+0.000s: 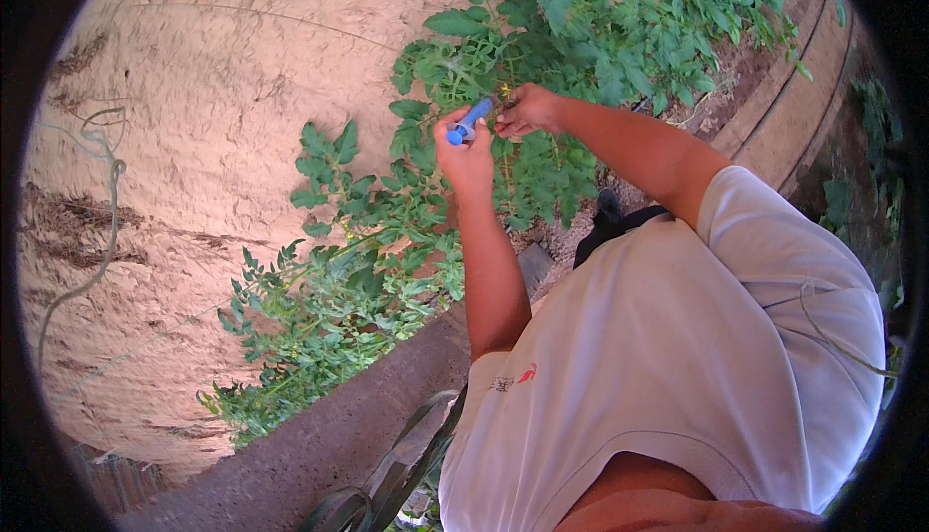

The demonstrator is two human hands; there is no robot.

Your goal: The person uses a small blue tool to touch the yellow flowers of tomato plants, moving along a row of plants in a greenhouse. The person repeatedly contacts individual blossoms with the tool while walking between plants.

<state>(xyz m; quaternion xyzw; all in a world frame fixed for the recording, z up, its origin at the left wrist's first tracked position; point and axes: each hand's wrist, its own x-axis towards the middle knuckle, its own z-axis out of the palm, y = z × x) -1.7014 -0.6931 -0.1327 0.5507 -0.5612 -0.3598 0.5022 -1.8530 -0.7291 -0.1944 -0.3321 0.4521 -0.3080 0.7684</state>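
My left hand (464, 157) grips a blue plastic tube (475, 115) that looks like a syringe, with a round blue end (455, 137) towards me. Just to its right, my right hand (535, 109) has its fingers bent beside a small yellow flower (506, 89). Whether those fingers pinch the flower's stem is too small to tell. Both hands are among the leaves of a tomato plant (541, 176). The tube's far end points up and right, close to the flower.
An earthen wall (196, 118) rises behind the row of tomato plants (610, 31). A twisted wire (112, 205) hangs at the left. A concrete beam (305, 430) crosses at lower left, with dark straps (406, 467) near my side. Long boards or strips (791, 104) run along the right.
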